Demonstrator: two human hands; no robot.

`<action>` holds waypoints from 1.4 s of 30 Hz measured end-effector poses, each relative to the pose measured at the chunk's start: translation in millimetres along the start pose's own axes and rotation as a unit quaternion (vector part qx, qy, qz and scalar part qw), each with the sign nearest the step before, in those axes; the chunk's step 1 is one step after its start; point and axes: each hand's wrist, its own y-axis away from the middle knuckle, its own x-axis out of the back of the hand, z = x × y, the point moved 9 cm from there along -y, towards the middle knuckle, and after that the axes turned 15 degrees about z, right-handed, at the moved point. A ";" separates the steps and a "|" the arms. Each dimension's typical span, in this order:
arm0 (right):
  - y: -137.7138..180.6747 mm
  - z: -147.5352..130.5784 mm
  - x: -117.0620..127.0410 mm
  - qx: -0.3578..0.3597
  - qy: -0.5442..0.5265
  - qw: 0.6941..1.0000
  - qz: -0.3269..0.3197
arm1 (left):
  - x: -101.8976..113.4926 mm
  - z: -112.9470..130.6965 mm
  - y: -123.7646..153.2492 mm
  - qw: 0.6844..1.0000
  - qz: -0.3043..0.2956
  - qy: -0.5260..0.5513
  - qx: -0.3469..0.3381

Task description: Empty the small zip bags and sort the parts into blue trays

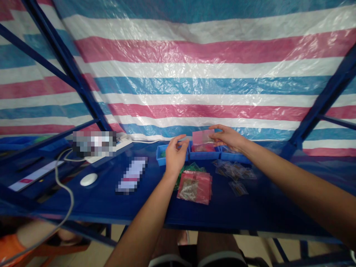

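Observation:
My right hand (pixel 228 137) pinches the edge of a pink plastic bag (pixel 200 138), held up above the middle blue bin (pixel 204 155), which has more pink bags in it. Left of that bag is my left hand (pixel 177 152), its fingers bent and apart, with nothing seen in it. It partly covers the left blue bin (pixel 160 160), where something green shows. Nearer me lies a stack of pink bags (pixel 194 188) with a greyish content, overlapping some green bags (pixel 194 167). Small clear bags (pixel 236 170) with brownish contents lie to the right.
A right blue bin (pixel 236 157) sits partly behind my right forearm. On the left of the blue table (pixel 222 218) are a white oval object (pixel 88 179), a power strip (pixel 111 151), a cable (pixel 71 200) and a blurred-out phone-like object (pixel 132 176). Another person's orange sleeve (pixel 12 248) shows lower left.

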 end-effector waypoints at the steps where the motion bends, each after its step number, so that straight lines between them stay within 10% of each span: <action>1: -2.3 0.6 2.9 0.008 0.024 1.000 -0.002 | 2.6 1.0 -1.3 1.000 0.013 -0.008 -0.011; 18: 5.7 -1.2 -21.8 0.231 0.426 0.874 -0.045 | 1.1 15.9 2.0 0.996 0.001 -0.060 -0.069; 25: 40.2 -19.4 -32.5 0.371 0.577 0.727 -0.009 | -1.7 25.9 6.9 0.990 -0.017 -0.080 -0.112; 37: 86.8 -35.8 -42.2 0.420 0.479 0.770 -0.025 | -2.5 29.2 9.4 0.988 -0.026 -0.090 -0.121; 42: 148.4 -34.4 -65.5 0.434 0.334 0.821 -0.164 | -4.7 33.1 11.5 0.985 -0.035 -0.102 -0.137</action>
